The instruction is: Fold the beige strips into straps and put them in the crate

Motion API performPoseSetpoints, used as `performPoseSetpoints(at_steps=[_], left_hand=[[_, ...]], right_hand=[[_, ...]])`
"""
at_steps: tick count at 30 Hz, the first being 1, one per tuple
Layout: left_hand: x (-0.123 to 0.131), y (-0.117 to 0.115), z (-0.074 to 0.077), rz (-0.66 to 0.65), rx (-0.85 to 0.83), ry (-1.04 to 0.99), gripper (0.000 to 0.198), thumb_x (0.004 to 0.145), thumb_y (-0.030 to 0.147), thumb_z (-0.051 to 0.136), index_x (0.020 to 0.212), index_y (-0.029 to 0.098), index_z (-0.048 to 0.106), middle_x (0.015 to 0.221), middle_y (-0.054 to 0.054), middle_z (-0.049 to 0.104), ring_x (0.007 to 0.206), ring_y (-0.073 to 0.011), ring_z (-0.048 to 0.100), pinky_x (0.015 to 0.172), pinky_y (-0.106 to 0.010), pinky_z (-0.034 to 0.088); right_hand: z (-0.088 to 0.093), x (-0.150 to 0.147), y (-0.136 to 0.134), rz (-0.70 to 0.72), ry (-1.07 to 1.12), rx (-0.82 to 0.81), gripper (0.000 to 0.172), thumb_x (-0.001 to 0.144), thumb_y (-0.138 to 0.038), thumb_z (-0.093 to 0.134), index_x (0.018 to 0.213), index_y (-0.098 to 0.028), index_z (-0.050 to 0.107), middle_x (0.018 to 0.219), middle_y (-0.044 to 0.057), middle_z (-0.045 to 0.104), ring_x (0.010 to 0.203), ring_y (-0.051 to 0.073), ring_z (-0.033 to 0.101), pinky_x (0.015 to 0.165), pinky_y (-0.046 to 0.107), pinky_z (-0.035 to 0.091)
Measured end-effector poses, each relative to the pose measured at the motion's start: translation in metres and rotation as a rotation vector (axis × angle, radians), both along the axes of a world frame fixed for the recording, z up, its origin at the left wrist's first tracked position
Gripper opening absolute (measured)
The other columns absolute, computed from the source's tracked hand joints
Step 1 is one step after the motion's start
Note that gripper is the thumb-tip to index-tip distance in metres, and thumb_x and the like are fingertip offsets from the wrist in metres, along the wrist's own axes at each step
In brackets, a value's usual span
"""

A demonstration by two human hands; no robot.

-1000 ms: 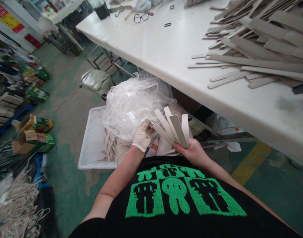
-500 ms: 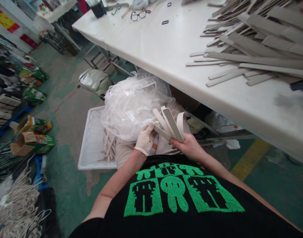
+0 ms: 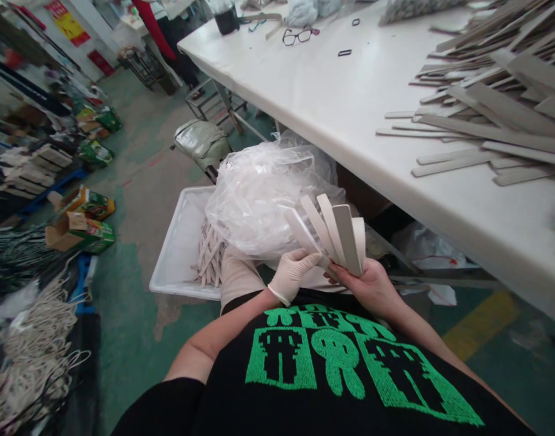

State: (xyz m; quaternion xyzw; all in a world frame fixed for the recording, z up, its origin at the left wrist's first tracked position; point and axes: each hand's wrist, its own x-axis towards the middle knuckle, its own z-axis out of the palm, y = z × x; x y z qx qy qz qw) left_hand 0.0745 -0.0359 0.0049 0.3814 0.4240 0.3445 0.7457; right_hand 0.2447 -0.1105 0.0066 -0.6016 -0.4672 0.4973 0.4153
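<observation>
A fan of several beige flat strips (image 3: 347,239) rises from my bare right hand (image 3: 370,283), whose fingers are wrapped round their lower ends. One strip on the right is folded into a loop. My left hand (image 3: 296,274), in a thin white glove, is closed in a pinch at the low end of the leftmost strip (image 3: 304,233), close beside my right fingertips. Both hands are above my lap, in front of my black shirt with its green pattern. Exactly where the left fingertips grip is partly hidden.
A white plastic bin (image 3: 177,242) with beige strips stands left of my legs. Clear plastic bags (image 3: 268,194) bulge beyond my hands. The white table (image 3: 304,97) carries a large strip pile (image 3: 499,121), glasses (image 3: 299,36) and small black buckles (image 3: 344,52). Cord bundles (image 3: 36,351) lie left.
My left hand has slid down from the raised end of a strip to beside my right fingers. That strip now points up, and the fan is spread wider. The view has shifted left.
</observation>
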Motion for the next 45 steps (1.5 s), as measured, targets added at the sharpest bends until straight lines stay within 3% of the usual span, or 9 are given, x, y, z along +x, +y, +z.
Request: performPoseSetpoints(at_steps=[5,11,14,20,23,27,32,38,45], left_hand=[[-0.047,0.013,0.040,0.230,0.180,0.065,0.030,0.057,0.040,0.092,0.074,0.018,0.080,0.075,-0.005,0.076,0.075,-0.0221,0.069,0.076,-0.035,0.056],[-0.145,-0.006,0.079,0.766,0.602,-0.049,0.019,0.055,0.025,0.093,0.067,0.025,0.078,0.117,-0.004,0.074,0.129,-0.0320,0.058,0.104,-0.039,0.052],[-0.171,-0.024,0.062,0.866,0.577,-0.032,0.016,0.062,0.027,0.091,0.073,0.026,0.079,0.124,-0.003,0.072,0.131,-0.0305,0.056,0.108,-0.039,0.050],[-0.183,-0.040,0.002,1.063,-0.117,-0.270,0.020,0.072,0.025,0.086,0.088,0.018,0.077,0.094,-0.006,0.078,0.093,-0.0173,0.072,0.095,-0.031,0.052],[-0.167,-0.047,-0.013,0.982,-0.254,-0.354,0.021,0.072,0.023,0.086,0.089,0.017,0.074,0.093,-0.005,0.078,0.087,-0.0149,0.072,0.089,-0.028,0.051],[-0.152,-0.044,-0.021,0.799,-0.268,-0.398,0.028,0.068,0.025,0.088,0.091,0.016,0.075,0.096,-0.006,0.078,0.089,-0.0178,0.072,0.087,-0.029,0.051],[-0.166,-0.033,-0.029,0.999,-0.343,-0.406,0.019,0.079,0.025,0.080,0.096,0.020,0.074,0.093,-0.001,0.078,0.089,-0.0128,0.071,0.085,-0.024,0.049],[-0.144,-0.040,-0.027,0.773,-0.387,-0.432,0.020,0.073,0.022,0.084,0.090,0.017,0.074,0.094,-0.006,0.078,0.085,-0.0170,0.071,0.086,-0.029,0.050],[-0.152,-0.034,-0.023,0.894,-0.328,-0.387,0.020,0.078,0.024,0.080,0.098,0.020,0.075,0.098,-0.003,0.078,0.092,-0.0140,0.071,0.086,-0.025,0.049]], right_hand=[[0.035,-0.017,0.029,0.246,-0.028,0.096,0.035,0.088,-0.051,0.064,0.085,-0.018,0.075,0.082,0.007,0.078,0.077,0.024,0.073,0.073,0.035,0.059],[0.065,-0.064,0.055,0.580,-0.152,0.149,0.029,0.088,-0.044,0.060,0.076,-0.021,0.072,0.074,0.004,0.075,0.068,0.021,0.069,0.063,0.029,0.054],[0.060,-0.086,0.063,0.701,-0.159,0.132,0.030,0.088,-0.045,0.058,0.072,-0.021,0.068,0.068,0.004,0.073,0.062,0.020,0.066,0.058,0.029,0.051],[0.033,-0.111,0.070,0.779,-0.308,0.050,0.031,0.089,-0.045,0.053,0.071,-0.021,0.062,0.059,0.003,0.068,0.053,0.019,0.062,0.052,0.028,0.045],[0.020,-0.125,0.075,0.804,-0.381,0.042,0.029,0.089,-0.043,0.053,0.073,-0.021,0.062,0.059,0.002,0.068,0.053,0.019,0.062,0.053,0.029,0.043],[0.009,-0.139,0.082,0.801,-0.382,0.029,0.028,0.089,-0.042,0.052,0.076,-0.020,0.064,0.066,0.004,0.072,0.060,0.021,0.067,0.057,0.029,0.045],[0.013,-0.127,0.078,0.863,-0.323,-0.060,0.029,0.090,-0.044,0.053,0.077,-0.020,0.065,0.070,0.005,0.074,0.063,0.022,0.069,0.058,0.030,0.048],[0.006,-0.132,0.081,0.772,-0.404,-0.007,0.024,0.088,-0.040,0.054,0.075,-0.021,0.063,0.066,0.004,0.073,0.058,0.021,0.068,0.053,0.028,0.046],[-0.001,-0.120,0.079,0.804,-0.370,-0.048,0.029,0.090,-0.042,0.054,0.077,-0.020,0.066,0.067,0.004,0.073,0.059,0.021,0.068,0.054,0.028,0.047]])
